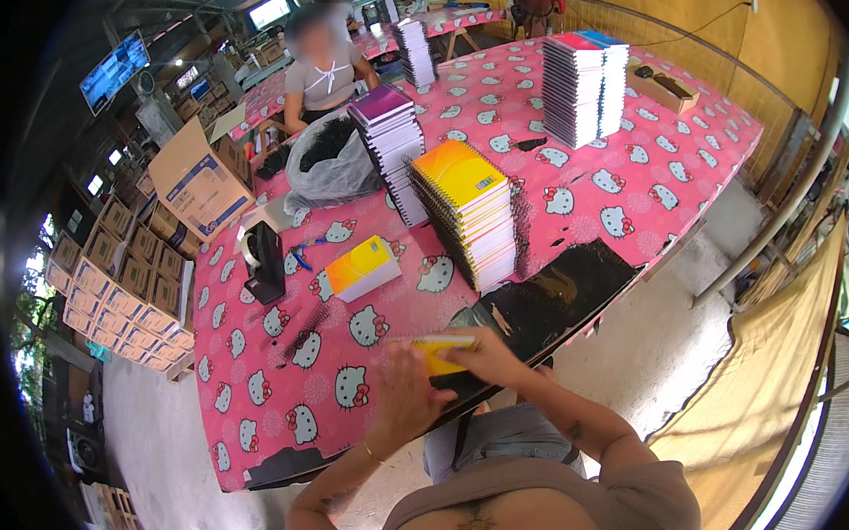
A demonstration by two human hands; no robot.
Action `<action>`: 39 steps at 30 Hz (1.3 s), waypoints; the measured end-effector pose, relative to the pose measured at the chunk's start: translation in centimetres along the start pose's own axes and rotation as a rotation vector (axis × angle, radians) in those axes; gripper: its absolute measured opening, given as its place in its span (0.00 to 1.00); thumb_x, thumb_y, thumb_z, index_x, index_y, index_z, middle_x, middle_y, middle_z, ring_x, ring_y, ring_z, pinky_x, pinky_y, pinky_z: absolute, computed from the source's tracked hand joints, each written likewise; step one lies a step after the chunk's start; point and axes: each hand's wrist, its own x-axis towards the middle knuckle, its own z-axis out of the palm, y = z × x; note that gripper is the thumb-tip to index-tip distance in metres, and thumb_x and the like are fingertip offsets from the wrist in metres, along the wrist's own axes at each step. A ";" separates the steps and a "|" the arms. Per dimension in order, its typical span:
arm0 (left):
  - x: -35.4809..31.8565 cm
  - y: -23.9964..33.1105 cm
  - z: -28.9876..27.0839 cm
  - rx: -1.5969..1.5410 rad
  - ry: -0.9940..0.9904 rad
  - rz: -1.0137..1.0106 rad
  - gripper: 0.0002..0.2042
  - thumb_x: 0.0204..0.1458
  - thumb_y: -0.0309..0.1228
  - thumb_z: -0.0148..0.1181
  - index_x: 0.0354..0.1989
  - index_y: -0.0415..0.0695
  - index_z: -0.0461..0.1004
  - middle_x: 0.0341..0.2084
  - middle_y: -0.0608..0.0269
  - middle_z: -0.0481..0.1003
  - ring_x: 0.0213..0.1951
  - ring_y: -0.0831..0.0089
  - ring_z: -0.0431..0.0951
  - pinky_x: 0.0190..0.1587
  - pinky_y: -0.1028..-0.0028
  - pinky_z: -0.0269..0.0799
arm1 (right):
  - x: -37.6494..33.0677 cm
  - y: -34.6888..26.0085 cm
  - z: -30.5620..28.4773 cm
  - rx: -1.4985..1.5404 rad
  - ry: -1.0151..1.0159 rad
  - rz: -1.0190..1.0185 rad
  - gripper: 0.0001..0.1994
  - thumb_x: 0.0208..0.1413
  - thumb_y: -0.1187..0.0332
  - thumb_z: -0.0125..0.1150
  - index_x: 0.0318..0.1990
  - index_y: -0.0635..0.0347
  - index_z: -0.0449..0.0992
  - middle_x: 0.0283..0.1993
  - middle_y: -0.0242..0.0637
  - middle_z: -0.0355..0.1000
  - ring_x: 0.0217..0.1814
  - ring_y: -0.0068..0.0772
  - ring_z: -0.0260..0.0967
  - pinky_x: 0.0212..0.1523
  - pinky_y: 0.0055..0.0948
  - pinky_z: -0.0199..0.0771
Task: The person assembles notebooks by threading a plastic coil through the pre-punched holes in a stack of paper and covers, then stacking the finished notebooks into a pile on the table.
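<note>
At the near edge of the table I have a yellow notebook, tilted up and partly covered by my hands. My right hand grips its right side. Against its left end rests my left hand, fingers stretched out and thumb apart. Farther off lies a yellow-orange block of pages without a visible coil. Behind it and to the right rises a tall stack of yellow spiral notebooks, black coils sticking out at the sides. A loose dark coil lies on the patterned tablecloth, left of my hands.
A black tape dispenser and blue-handled pliers lie left. Beyond are a clear bag of black coils, purple notebooks and a red-blue notebook stack. Another person sits across the table. Cartons stand left.
</note>
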 end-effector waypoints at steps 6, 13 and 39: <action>-0.5 0.2 -1.3 -0.142 -0.063 -0.049 0.43 0.61 0.58 0.45 0.68 0.26 0.52 0.69 0.30 0.52 0.72 0.36 0.48 0.70 0.36 0.33 | 0.3 1.1 0.5 -0.102 -0.031 0.052 0.14 0.59 0.69 0.63 0.52 0.61 0.79 0.39 0.44 0.79 0.40 0.26 0.74 0.44 0.28 0.74; 0.1 0.8 -0.3 -0.034 -0.028 -0.066 0.40 0.59 0.59 0.48 0.66 0.32 0.59 0.64 0.40 0.62 0.69 0.44 0.57 0.67 0.37 0.44 | -0.4 2.8 0.6 -0.070 -0.106 0.162 0.14 0.60 0.72 0.63 0.53 0.59 0.80 0.46 0.37 0.80 0.47 0.21 0.74 0.49 0.27 0.73; 2.7 -1.4 0.1 -0.093 -0.167 -0.147 0.43 0.62 0.59 0.43 0.69 0.27 0.50 0.70 0.33 0.49 0.73 0.38 0.46 0.67 0.32 0.32 | 1.2 5.7 0.9 -0.035 -0.049 0.074 0.13 0.58 0.73 0.64 0.51 0.63 0.80 0.42 0.40 0.81 0.42 0.20 0.75 0.44 0.25 0.75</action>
